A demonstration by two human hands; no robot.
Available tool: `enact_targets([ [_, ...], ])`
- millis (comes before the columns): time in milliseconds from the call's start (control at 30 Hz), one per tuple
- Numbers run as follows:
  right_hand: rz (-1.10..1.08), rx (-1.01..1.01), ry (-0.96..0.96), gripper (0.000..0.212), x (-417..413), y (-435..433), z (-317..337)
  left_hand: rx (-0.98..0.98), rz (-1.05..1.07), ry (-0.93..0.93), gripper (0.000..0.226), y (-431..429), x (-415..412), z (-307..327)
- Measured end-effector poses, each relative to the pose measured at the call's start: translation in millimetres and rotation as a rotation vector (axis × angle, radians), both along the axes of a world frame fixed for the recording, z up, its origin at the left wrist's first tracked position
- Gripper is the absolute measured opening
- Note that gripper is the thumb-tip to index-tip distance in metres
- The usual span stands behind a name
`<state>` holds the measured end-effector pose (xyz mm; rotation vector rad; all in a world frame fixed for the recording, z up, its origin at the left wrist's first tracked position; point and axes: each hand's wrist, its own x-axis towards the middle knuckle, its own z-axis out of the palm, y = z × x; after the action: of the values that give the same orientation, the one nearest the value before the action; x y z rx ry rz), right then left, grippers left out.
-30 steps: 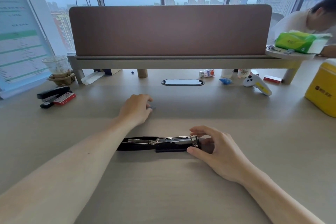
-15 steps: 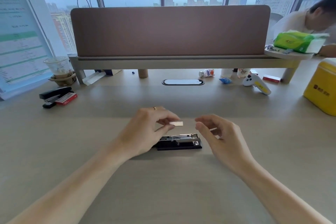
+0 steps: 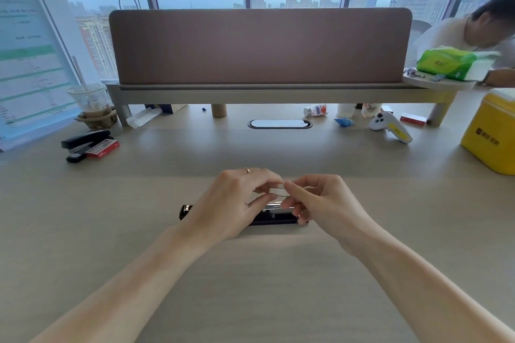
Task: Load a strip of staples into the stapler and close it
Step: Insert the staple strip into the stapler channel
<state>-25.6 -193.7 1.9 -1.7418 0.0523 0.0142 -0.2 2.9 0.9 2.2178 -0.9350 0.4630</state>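
Observation:
A black stapler (image 3: 274, 216) lies opened flat on the desk, its metal channel facing up; my hands hide most of it. Just above it, a short silver staple strip (image 3: 277, 193) is pinched between the thumb and fingers of my left hand (image 3: 237, 200). My right hand (image 3: 320, 200) meets it from the right, its fingertips touching the strip's right end. Both hands hover over the stapler's right half.
A second black stapler (image 3: 83, 142) and a red staple box (image 3: 103, 148) lie at the far left. A yellow box (image 3: 492, 131) stands at the right edge. A white controller (image 3: 390, 127), small bottles and a drink cup (image 3: 90, 103) sit under the shelf. A person sits at back right.
My left hand picked up the staple strip from the desk and carried it over the stapler. My right hand let go of the stapler and rose to touch the strip's end.

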Motion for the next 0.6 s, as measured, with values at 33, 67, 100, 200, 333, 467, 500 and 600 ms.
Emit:
enact_targets([
  [33,0.001,0.002,0.004,0.021,1,0,-1,0.006,0.004,-0.008,0.024,0,0,-1],
  [67,0.002,0.003,0.006,0.021,2,0,-1,0.014,0.007,-0.016,0.024,0,0,-1],
  [100,0.003,0.004,0.008,0.021,2,0,-1,0.023,0.009,-0.024,0.024,1,0,-1],
  [200,-0.007,-0.014,-0.008,0.019,4,-1,-2,0.025,0.064,-0.002,0.025,2,0,-1],
  [333,-0.001,-0.027,-0.08,0.011,6,-2,-6,-0.151,0.095,0.355,0.014,1,3,6],
  [467,0.018,-0.072,-0.15,0.008,7,-3,-12,-0.261,0.012,0.544,0.009,-1,6,5],
  [500,0.015,-0.094,-0.172,0.007,7,-3,-13,-0.265,0.008,0.548,0.01,-1,7,3],
  [600,0.016,-0.145,-0.245,0.006,4,-4,-14,-0.29,0.012,0.551,0.01,1,8,1],
])
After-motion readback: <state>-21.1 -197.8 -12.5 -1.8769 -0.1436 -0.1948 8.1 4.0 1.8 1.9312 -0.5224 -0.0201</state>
